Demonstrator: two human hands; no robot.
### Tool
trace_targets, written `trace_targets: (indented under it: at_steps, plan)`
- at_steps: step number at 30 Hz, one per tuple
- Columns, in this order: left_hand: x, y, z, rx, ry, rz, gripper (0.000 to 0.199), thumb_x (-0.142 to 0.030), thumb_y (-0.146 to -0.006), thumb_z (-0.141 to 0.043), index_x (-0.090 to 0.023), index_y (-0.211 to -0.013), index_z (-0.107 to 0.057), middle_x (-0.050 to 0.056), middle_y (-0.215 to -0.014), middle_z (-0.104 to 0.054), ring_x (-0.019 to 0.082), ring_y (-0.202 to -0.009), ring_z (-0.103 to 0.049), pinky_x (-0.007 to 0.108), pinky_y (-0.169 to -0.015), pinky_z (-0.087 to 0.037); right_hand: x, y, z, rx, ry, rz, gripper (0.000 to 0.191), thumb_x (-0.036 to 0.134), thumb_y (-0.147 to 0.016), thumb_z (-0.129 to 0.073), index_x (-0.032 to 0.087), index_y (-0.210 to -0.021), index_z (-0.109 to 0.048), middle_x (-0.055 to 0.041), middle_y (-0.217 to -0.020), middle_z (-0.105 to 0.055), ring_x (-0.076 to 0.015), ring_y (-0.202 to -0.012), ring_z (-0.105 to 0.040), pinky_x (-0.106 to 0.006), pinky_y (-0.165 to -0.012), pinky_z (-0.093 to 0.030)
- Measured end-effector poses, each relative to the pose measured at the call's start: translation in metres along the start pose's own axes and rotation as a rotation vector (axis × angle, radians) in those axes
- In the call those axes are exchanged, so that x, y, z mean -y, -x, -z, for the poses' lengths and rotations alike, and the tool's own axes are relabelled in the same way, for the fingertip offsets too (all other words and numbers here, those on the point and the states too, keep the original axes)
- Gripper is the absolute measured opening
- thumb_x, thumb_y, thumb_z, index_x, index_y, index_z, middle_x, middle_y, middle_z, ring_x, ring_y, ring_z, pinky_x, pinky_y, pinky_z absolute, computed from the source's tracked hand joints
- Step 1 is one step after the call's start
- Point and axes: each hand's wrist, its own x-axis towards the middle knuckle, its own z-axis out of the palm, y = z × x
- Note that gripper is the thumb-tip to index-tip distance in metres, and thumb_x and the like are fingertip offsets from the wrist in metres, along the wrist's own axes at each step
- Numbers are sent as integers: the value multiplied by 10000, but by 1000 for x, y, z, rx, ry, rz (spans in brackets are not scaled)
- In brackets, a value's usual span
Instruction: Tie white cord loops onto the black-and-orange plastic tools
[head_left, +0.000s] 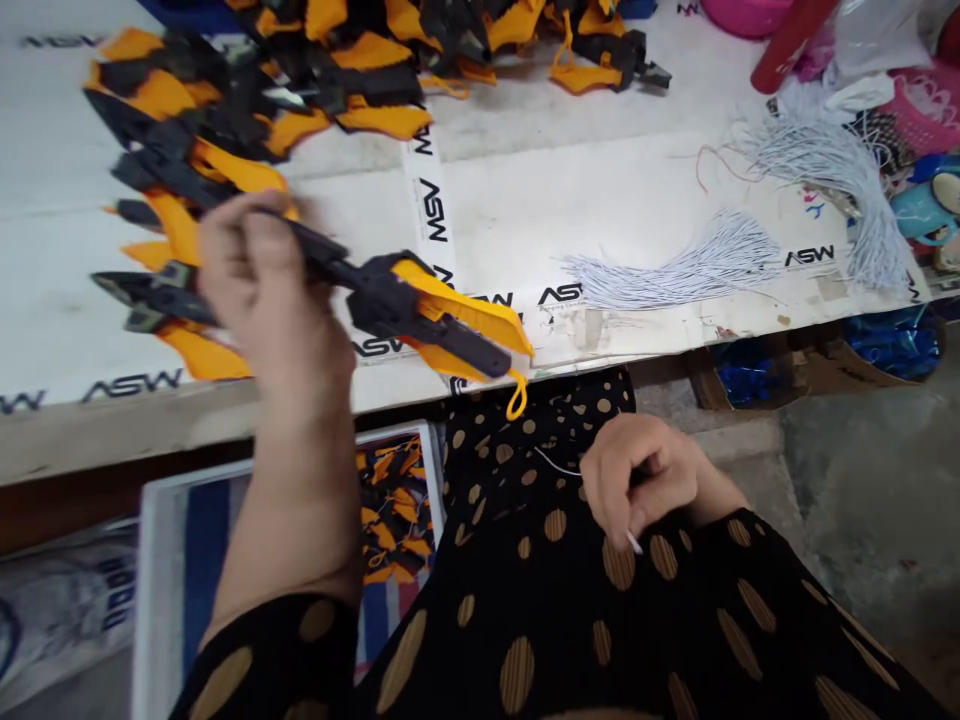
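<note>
My left hand is wrapped round the shaft of a long black-and-orange finned plastic piece above the table's front edge. Its orange loop points toward my lap. Lower down, over my dark dotted clothing, my right hand pinches a thin white string. One end of the string sticks out below the fingertips, and another stretch trails off to the left. More black-and-orange pieces lie behind and beside my left hand, slightly blurred.
A bundle of white strings lies on the white-covered table, with a larger bundle farther right. Many similar pieces fill the back left. Below are a white-rimmed bin with finished-looking pieces and boxes of blue items.
</note>
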Motion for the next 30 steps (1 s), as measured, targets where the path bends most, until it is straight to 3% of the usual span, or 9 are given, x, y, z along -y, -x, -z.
trace_targets:
  at_steps: [2, 5, 10, 14, 18, 20, 23, 26, 30]
  plan:
    - [16, -9, -23, 123, 72, 67, 704, -772, -887, -552, -122, -1154, -603, 12, -928, -618, 107, -773, -612, 289, -755, -549, -7, 0, 3, -114, 76, -8, 194, 365, -886, -743, 195, -803, -703, -48, -762, -731, -112, -629, -684, -203, -615, -540]
    - [38, -13, -65, 351, -18, 175, 566, -598, -971, -570, -69, -1160, -636, -6, -830, -654, 62, -669, -597, 214, -688, -519, -18, -1, 5, -174, 245, -31, 170, 352, -918, -707, 190, -869, -719, -42, -807, -724, -113, -666, -668, -228, -648, -530]
    - [49, -12, -107, 475, -145, 80, 412, -454, -965, -637, -104, -1179, -664, 106, -1138, -722, 206, -1098, -662, 345, -1020, -492, -33, -2, 9, -460, 631, -116, 154, 309, -973, -623, 198, -955, -729, -32, -873, -707, -101, -678, -597, -228, -629, -464]
    - [19, 24, -84, 339, -119, -67, 231, -381, -953, -644, -204, -1096, -684, 95, -1187, -697, 226, -1167, -626, 369, -1049, -465, -45, -1, 18, -647, 829, -186, 140, 302, -974, -609, 206, -952, -708, -13, -850, -684, -92, -601, -531, -235, -609, -435]
    - [-21, 102, -44, 318, -95, -96, 193, -312, -954, -606, -196, -813, -668, 13, -806, -686, 136, -711, -605, 263, -704, -498, -62, -3, 26, -688, 1034, -221, 149, 277, -992, -563, 212, -974, -695, -46, -940, -723, -133, -730, -622, -257, -717, -464]
    - [-29, 140, -32, 381, -90, -48, 202, -321, -924, -650, -189, -772, -673, -6, -718, -662, 106, -582, -539, 238, -600, -454, -71, -7, 29, -671, 1144, -244, 166, 261, -1003, -536, 208, -996, -693, -71, -1005, -736, -168, -861, -665, -268, -764, -464]
    - [-24, 176, -29, 425, -95, 191, 190, -379, -867, -716, -189, -870, -714, -27, -687, -676, 83, -485, -485, 221, -536, -424, -81, -13, 31, -619, 1309, -312, 188, 238, -1008, -509, 199, -1043, -690, -88, -1046, -735, -187, -914, -676, -269, -736, -447]
    - [-12, 188, -34, 432, -11, 395, 300, -442, -822, -738, -184, -974, -726, 0, -788, -746, 73, -472, -476, 208, -514, -418, -85, -19, 30, -555, 1458, -389, 209, 231, -1014, -492, 190, -1075, -687, -76, -1050, -728, -171, -870, -677, -263, -673, -421]
    - [-7, 187, -39, 428, 124, 464, 369, -447, -798, -749, -158, -1027, -730, 39, -844, -771, 67, -492, -476, 195, -521, -430, -85, -21, 26, -497, 1570, -444, 223, 229, -1022, -476, 189, -1076, -689, -64, -1045, -728, -159, -859, -684, -263, -648, -402]
